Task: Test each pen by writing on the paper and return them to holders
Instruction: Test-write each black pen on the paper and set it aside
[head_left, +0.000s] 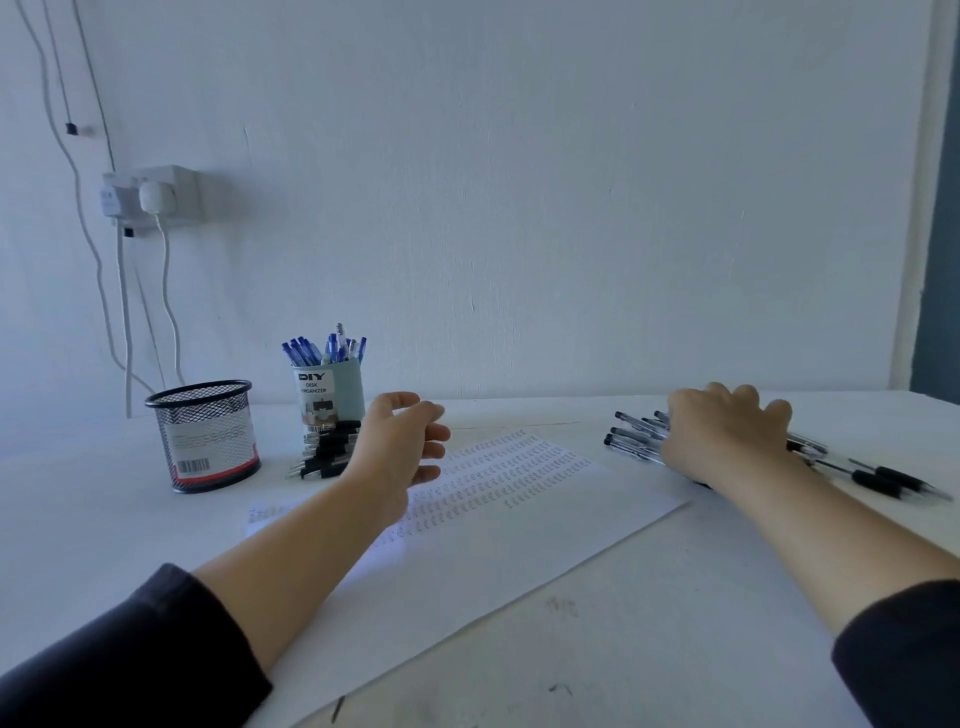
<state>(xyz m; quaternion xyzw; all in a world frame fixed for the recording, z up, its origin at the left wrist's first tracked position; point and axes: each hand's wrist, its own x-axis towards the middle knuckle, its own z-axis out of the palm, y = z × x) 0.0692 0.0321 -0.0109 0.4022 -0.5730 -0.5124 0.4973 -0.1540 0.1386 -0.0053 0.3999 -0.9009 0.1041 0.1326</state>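
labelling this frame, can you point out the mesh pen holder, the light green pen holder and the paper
mesh pen holder (205, 441): head view, on its front wall.
light green pen holder (349, 387): head view, on its bare side right of the label.
paper (519, 525): head view, on a blank patch below the written rows.

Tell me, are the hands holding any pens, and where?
The left hand holds nothing. The right hand lies over the loose black-capped clear pens, covering their middles; a real grip cannot be told.
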